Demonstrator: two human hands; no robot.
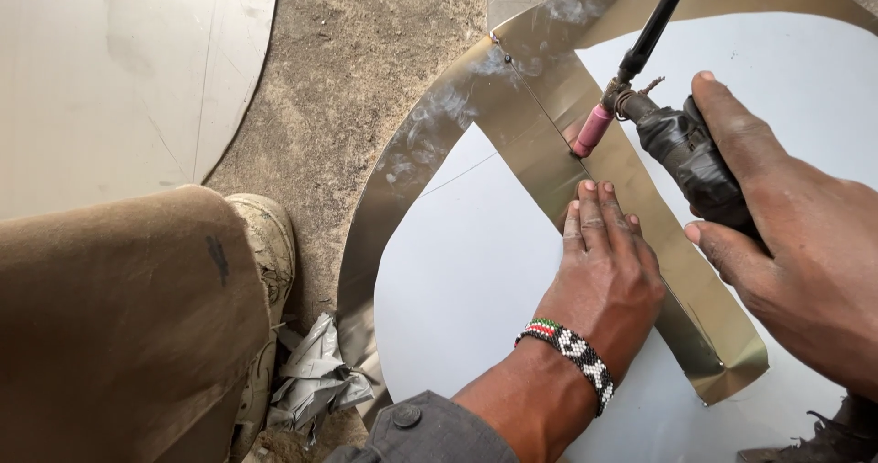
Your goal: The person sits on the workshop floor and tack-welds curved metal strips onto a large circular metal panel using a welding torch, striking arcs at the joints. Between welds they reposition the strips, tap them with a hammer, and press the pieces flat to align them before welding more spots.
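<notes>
While my right hand is closed around the torch, its pink nozzle touches the strip near centre. At 6 o'clock from it my left hand presses flat, fingers together. At 9 o'clock, the ring.

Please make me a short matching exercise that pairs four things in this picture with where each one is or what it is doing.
Things:
1. left hand
2. right hand
3. pink nozzle
4. beaded bracelet

Places or states:
A. tip down on the metal strip
B. around the left wrist
C. pressed flat on the strip
D. gripping the black torch handle

Pairs: 1-C, 2-D, 3-A, 4-B
</notes>
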